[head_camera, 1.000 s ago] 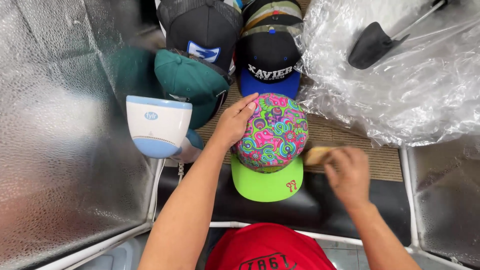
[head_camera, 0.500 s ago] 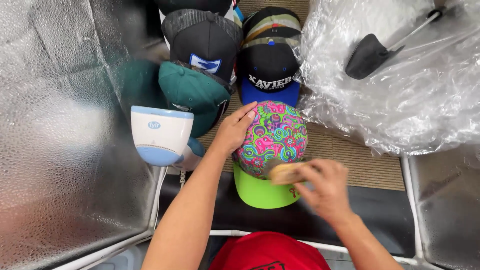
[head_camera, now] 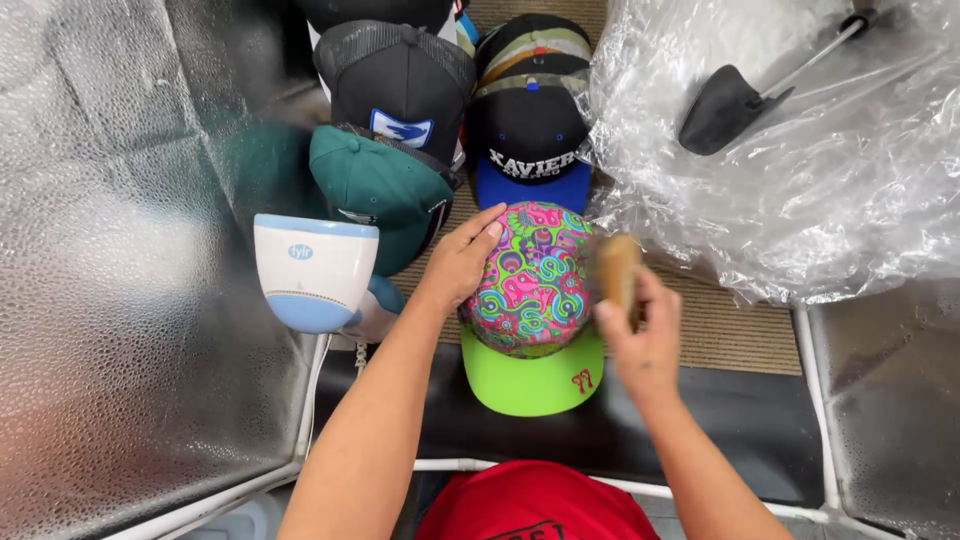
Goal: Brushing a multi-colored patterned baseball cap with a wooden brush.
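A cap with a swirly pink, green and blue crown (head_camera: 535,280) and a lime-green brim lies in the middle of the head view. My left hand (head_camera: 462,262) rests flat against the crown's left side, steadying it. My right hand (head_camera: 640,335) grips a small wooden brush (head_camera: 617,268), blurred by motion, against the crown's right side.
Behind the patterned cap lie a teal cap (head_camera: 380,190), a black mesh-back cap (head_camera: 400,85) and a black cap with a blue brim (head_camera: 530,140). A white and blue handheld appliance (head_camera: 315,270) stands at the left. Crumpled clear plastic (head_camera: 800,170) covers a black tool at the right. Silver reflective panels (head_camera: 110,250) flank both sides.
My right hand moved the brush from the cap's right over its front near the brim and back up to the crown's right side. My left hand stayed on the crown.
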